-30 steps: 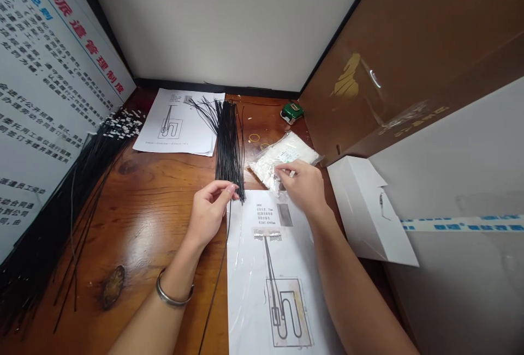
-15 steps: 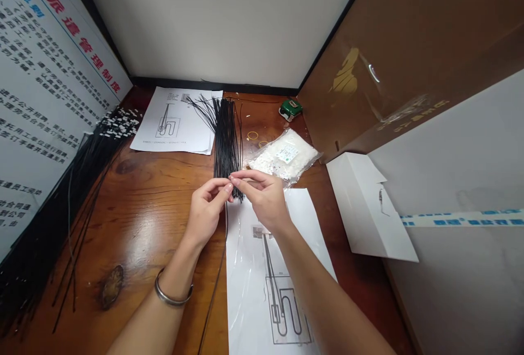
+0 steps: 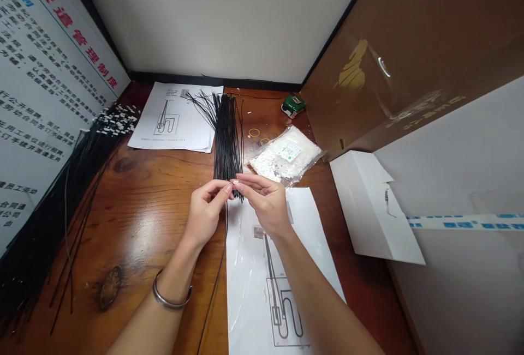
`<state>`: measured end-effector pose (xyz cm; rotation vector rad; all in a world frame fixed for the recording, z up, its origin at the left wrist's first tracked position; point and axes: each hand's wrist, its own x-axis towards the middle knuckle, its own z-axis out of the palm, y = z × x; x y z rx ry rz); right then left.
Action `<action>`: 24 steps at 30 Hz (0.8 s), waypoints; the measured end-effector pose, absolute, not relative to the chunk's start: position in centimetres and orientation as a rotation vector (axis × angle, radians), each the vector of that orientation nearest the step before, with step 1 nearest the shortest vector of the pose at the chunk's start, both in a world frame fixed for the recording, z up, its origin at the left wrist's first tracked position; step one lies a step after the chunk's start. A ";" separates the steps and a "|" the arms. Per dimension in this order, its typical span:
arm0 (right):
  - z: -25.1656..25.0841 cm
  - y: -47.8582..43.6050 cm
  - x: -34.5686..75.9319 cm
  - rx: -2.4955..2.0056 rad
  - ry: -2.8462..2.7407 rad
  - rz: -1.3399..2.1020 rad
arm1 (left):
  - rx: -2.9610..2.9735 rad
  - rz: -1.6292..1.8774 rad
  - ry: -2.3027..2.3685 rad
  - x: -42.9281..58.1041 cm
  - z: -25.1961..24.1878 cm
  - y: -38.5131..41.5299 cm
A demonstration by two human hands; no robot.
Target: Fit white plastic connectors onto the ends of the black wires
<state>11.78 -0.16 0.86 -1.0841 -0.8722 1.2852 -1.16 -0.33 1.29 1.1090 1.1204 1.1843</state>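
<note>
My left hand [image 3: 206,208] is closed in a pinch on a thin black wire [image 3: 216,278], whose length trails down toward the near edge of the view. Opposite it, my right hand [image 3: 268,202] pinches a small white connector [image 3: 236,182] between thumb and forefinger. The fingertips of both hands meet, and they partly cover the wire's end and the connector. Just beyond lies a bundle of black wires [image 3: 225,137], its near ends behind my fingers. A clear bag of white connectors [image 3: 290,153] rests to the right of the bundle.
Under my right forearm lies a printed drawing [image 3: 245,289]; another drawing sheet [image 3: 147,131] is farther left. Black wires with white ends [image 3: 85,164] are heaped along the left panel. A green tape measure [image 3: 293,104], rubber bands [image 3: 254,133] and a folded white card [image 3: 364,208] are also around.
The white connector now shows between my right fingertips, which have opened slightly around it. My hands stay almost in place; the camera view has shifted a little.
</note>
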 end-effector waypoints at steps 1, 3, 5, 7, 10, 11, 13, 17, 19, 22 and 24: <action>0.7 -0.2 11.7 -1.073 -0.873 1.264 | 1.108 1.180 1.121 -1.2 1.3 -0.3; 0.4 -0.2 11.6 -1.067 -0.880 1.207 | 1.104 1.174 1.129 -1.1 1.3 -0.3; 0.1 -0.3 11.5 -1.077 -0.884 1.166 | 1.107 1.170 1.142 -1.1 1.3 -0.3; 0.0 -0.4 11.5 -1.094 -0.888 1.154 | 1.116 1.167 1.146 -1.1 1.3 -0.3; 0.0 -0.4 11.5 -1.102 -0.888 1.152 | 1.130 1.158 1.135 -1.0 1.3 -0.4; 0.0 -0.4 11.5 -1.097 -0.886 1.149 | 1.134 1.156 1.131 -1.0 1.3 -0.4; 0.1 -0.4 11.6 -1.078 -0.883 1.144 | 1.144 1.155 1.125 -1.0 1.3 -0.4; 0.1 -0.5 11.6 -1.073 -0.895 1.146 | 1.158 1.141 1.114 -1.1 1.4 -0.5; 0.1 -0.5 11.7 -1.068 -0.904 1.151 | 1.164 1.133 1.114 -1.2 1.4 -0.4; 0.0 -0.6 11.7 -1.036 -0.917 1.147 | 1.168 1.138 1.111 -1.2 1.3 -0.4; -0.1 -0.7 11.7 -1.034 -0.933 1.155 | 1.175 1.144 1.114 -1.2 1.4 -0.4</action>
